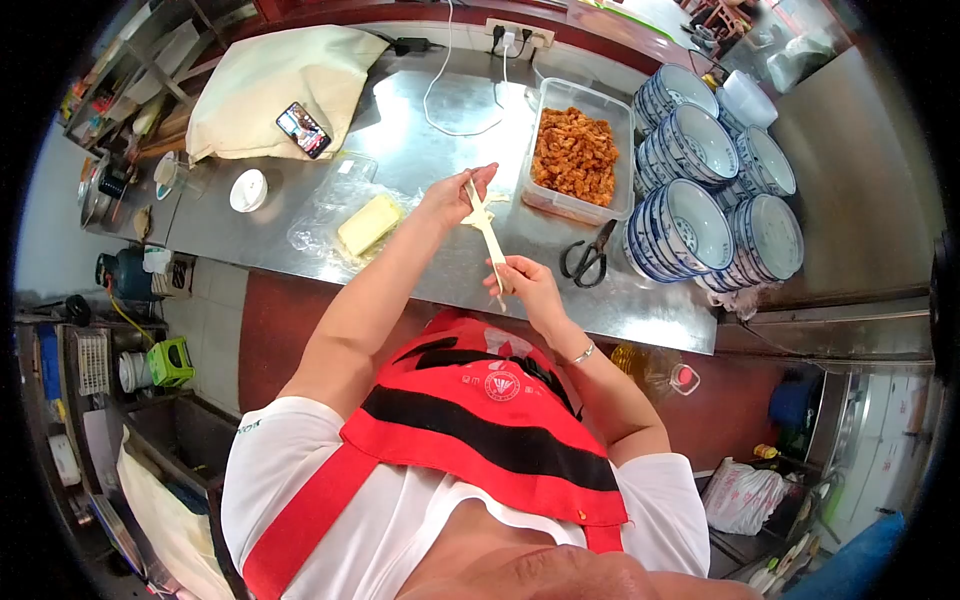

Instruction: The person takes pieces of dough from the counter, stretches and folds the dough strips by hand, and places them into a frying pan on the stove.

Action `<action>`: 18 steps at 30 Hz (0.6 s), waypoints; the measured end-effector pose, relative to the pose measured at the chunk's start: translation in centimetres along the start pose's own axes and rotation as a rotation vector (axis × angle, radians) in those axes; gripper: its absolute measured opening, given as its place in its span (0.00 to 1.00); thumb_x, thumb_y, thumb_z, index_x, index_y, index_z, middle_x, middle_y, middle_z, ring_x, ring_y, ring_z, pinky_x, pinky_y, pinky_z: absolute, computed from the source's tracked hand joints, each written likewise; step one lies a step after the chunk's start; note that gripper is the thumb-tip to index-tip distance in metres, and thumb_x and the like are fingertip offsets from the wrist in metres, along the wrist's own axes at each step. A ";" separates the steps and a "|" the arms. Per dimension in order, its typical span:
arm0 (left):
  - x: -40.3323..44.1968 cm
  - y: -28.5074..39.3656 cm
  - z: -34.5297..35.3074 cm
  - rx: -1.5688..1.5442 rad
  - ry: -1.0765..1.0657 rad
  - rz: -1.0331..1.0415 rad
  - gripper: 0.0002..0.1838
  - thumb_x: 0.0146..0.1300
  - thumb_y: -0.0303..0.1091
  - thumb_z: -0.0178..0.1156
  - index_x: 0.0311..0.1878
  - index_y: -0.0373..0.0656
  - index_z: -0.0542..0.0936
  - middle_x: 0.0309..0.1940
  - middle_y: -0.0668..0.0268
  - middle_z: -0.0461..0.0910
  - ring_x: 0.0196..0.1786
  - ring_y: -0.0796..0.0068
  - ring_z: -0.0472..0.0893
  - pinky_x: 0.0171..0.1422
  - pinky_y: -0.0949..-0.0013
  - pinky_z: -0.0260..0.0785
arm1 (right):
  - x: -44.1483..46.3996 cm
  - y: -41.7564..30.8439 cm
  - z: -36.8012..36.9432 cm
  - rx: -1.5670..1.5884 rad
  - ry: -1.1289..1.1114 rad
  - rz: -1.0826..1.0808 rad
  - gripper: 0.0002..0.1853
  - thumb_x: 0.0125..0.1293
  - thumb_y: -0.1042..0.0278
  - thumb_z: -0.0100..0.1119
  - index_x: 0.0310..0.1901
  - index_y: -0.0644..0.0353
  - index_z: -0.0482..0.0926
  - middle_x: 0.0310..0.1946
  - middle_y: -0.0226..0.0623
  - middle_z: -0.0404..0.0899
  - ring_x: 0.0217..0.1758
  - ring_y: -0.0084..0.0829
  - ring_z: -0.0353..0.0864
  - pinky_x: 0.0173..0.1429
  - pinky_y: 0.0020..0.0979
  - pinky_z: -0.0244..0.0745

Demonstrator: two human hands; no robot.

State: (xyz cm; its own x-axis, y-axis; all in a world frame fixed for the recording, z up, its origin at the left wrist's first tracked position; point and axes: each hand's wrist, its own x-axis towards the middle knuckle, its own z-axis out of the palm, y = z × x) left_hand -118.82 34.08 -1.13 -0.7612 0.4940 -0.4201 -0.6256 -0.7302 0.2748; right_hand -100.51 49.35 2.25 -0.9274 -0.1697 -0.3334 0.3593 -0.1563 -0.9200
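Between my hands stretches a pale yellow, limp strip (489, 237), whose exact kind I cannot make out. My left hand (455, 196) pinches its upper end, and my right hand (527, 286) grips the lower end near the counter's front edge. More pale yellow pieces lie on the counter just behind the strip. Left of my hands, a pale yellow block (369, 224) rests on crumpled clear plastic wrap (312, 232). Black-handled scissors (588, 262) lie on the counter to the right of my right hand.
Reddish-brown chopped food (575, 155) fills a clear plastic tub (627, 160) behind the scissors. Stacks of blue-and-white bowls (697, 225) stand at the right. A phone (303, 130) rests on a cream cloth (270, 85). A white cable (428, 105) crosses the steel counter (400, 95).
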 end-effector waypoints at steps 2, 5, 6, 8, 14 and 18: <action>1.7 0.0 -1.9 -0.003 0.009 -0.046 0.19 0.75 0.30 0.32 0.60 0.24 0.62 0.57 0.48 0.73 0.51 0.66 0.79 0.42 0.73 0.78 | -0.4 0.0 -0.1 0.009 0.015 0.006 0.12 0.70 0.66 0.52 0.48 0.64 0.79 0.33 0.36 0.82 0.34 0.23 0.80 0.43 0.24 0.75; 3.4 -1.4 -5.1 -0.012 0.024 -0.115 0.20 0.76 0.32 0.32 0.60 0.26 0.63 0.57 0.48 0.73 0.52 0.63 0.79 0.47 0.70 0.79 | -0.5 -0.4 0.0 0.078 0.013 0.028 0.14 0.71 0.66 0.50 0.50 0.66 0.77 0.36 0.39 0.83 0.35 0.25 0.81 0.43 0.26 0.76; 3.5 -1.9 -5.8 -0.017 0.033 -0.139 0.21 0.76 0.34 0.32 0.61 0.27 0.63 0.57 0.48 0.73 0.51 0.62 0.80 0.50 0.67 0.78 | -0.3 -0.9 0.2 0.195 0.004 0.022 0.14 0.72 0.66 0.49 0.52 0.67 0.76 0.39 0.41 0.82 0.37 0.28 0.82 0.44 0.28 0.77; 1.0 -3.6 -5.3 0.095 0.015 -0.120 0.22 0.76 0.38 0.32 0.60 0.29 0.64 0.56 0.48 0.73 0.51 0.61 0.80 0.53 0.64 0.77 | 0.6 -1.3 0.2 0.311 -0.006 0.016 0.15 0.72 0.67 0.48 0.53 0.68 0.74 0.41 0.44 0.82 0.39 0.30 0.82 0.44 0.30 0.78; -6.8 -6.4 -3.5 0.286 -0.199 -0.318 0.36 0.68 0.65 0.41 0.57 0.38 0.70 0.48 0.60 0.78 0.49 0.66 0.80 0.54 0.64 0.74 | 4.6 -3.0 -0.3 0.505 -0.008 -0.058 0.16 0.72 0.68 0.47 0.54 0.73 0.69 0.49 0.48 0.79 0.49 0.37 0.82 0.51 0.36 0.80; -9.8 -6.8 -2.5 0.655 -0.048 -0.117 0.25 0.73 0.52 0.45 0.57 0.40 0.73 0.45 0.65 0.81 0.32 0.83 0.75 0.35 0.79 0.64 | 6.1 -4.2 0.4 0.325 0.089 0.012 0.16 0.71 0.72 0.47 0.55 0.74 0.67 0.48 0.50 0.79 0.51 0.40 0.81 0.46 0.36 0.83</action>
State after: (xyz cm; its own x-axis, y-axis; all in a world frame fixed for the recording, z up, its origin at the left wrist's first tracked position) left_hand -106.73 33.01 -1.09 -0.6791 0.5846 -0.4440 -0.6676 -0.2404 0.7046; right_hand -107.65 48.54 4.19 -0.9233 -0.0899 -0.3733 0.3710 -0.4597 -0.8069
